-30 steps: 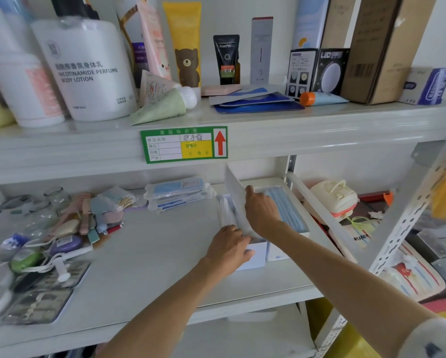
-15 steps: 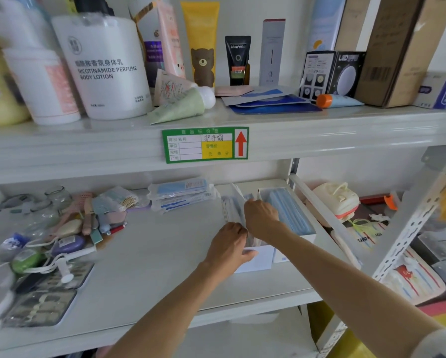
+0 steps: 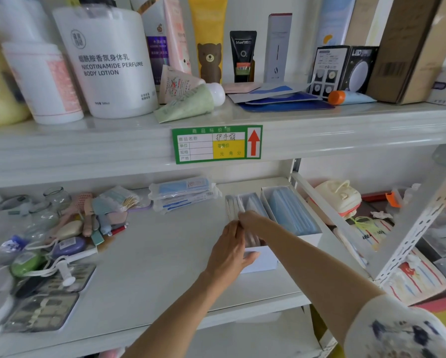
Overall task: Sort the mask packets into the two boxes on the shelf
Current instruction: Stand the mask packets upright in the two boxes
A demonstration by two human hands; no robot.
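Observation:
Two white open boxes stand side by side on the lower shelf. The right box (image 3: 312,237) is filled with blue masks. The left box (image 3: 262,262) holds upright clear mask packets (image 3: 233,206). My left hand (image 3: 228,253) grips the left box at its near left corner, thumb on the white front wall. My right hand (image 3: 253,222) reaches over that box and its fingers pinch the packets standing inside. Further back lies a loose stack of blue and white mask packets (image 3: 182,193), untouched.
Toiletries, soaps and a glass jar (image 3: 57,197) crowd the shelf's left part. The upper shelf edge with a green price label (image 3: 216,144) hangs just above. A slanted white shelf bar (image 3: 328,215) runs right of the boxes.
My right hand has lowered a packet from upright above the left box down into it. My left hand has stayed on the box.

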